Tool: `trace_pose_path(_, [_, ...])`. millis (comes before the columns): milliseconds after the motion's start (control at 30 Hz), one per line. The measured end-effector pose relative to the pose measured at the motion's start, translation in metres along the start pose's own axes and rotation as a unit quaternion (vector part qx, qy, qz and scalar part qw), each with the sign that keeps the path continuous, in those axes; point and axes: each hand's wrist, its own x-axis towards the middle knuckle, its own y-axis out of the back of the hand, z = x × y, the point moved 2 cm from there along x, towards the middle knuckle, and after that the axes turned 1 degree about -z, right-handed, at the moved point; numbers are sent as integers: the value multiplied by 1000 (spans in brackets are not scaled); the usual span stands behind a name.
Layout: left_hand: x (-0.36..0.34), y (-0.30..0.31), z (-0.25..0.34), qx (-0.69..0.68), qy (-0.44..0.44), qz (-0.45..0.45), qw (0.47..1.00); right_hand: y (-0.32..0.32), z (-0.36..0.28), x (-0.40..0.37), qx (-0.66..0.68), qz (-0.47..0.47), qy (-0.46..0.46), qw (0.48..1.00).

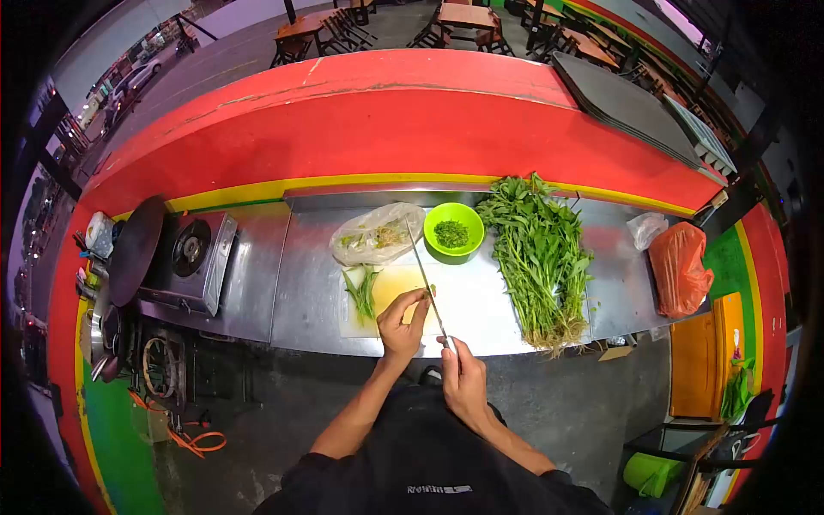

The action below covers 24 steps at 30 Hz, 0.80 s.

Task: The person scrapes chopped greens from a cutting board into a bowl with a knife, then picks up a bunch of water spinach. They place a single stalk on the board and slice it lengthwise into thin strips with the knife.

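Note:
My right hand [464, 378] is wrapped around the handle of a long knife [422, 268], whose blade points away from me over the cutting board [393, 281]. My left hand [402, 326] has its fingers pinched against the blade, with a small bit of greens [432, 291] at the tips. A few leafy stalks [364, 293] lie on the board's left side. Behind the board rests a clear plastic bag [365, 249] with plant scraps in it. Beside the bag stands a lime-green bowl [467, 215] holding chopped greens [451, 233].
A large heap of leafy greens [541, 257] with roots lies right of the board on the steel counter [300, 292]. Farther right sits an orange plastic bag [680, 270]. A gas stove [190, 257] and dark wok [137, 251] stand left. A red wall [360, 129] borders the back.

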Motion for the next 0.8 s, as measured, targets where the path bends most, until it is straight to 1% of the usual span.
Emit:
trace_pose_path(67, [0, 3, 1, 13, -13, -1, 1000, 1, -4, -1, -9, -14, -29, 999])
trace_pose_path(133, [0, 5, 6, 30, -22, -6, 999, 0, -2, -3, -8, -16, -23, 1000])
trace_pose_path(333, [-2, 10, 10, 16, -48, -17, 999, -6, -1, -5, 8, -5, -1, 1000])
trace_pose_path(367, [-4, 10, 8, 16, -48, -16, 999, -7, -1, -5, 13, -4, 0, 1000])
trace_pose_path(433, [-6, 11, 4, 10, -17, -17, 1000, -9, -3, -6, 20, -6, -5, 1000])
trace_pose_path(567, [-8, 12, 10, 8, -42, -24, 999, -9, -4, -8, 20, -5, -6, 1000])
trace_pose_path(633, [-12, 11, 8, -12, -30, -30, 999, -10, -4, -9, 19, -5, -9, 1000])
trace_pose_path(700, [-14, 10, 9, -56, 16, -31, 998, -10, -5, -10, 29, -14, -28, 999])
trace_pose_path(733, [-17, 9, 5, -72, 36, -11, 997, -10, -5, -10, 22, -17, -30, 999])
trace_pose_path(767, [-20, 10, 5, -73, 35, -10, 997, -11, -5, -11, 22, -17, -29, 999])
trace_pose_path(800, [-21, 12, 4, -66, 65, -8, 996, -12, -6, -12, 28, -9, -18, 999])
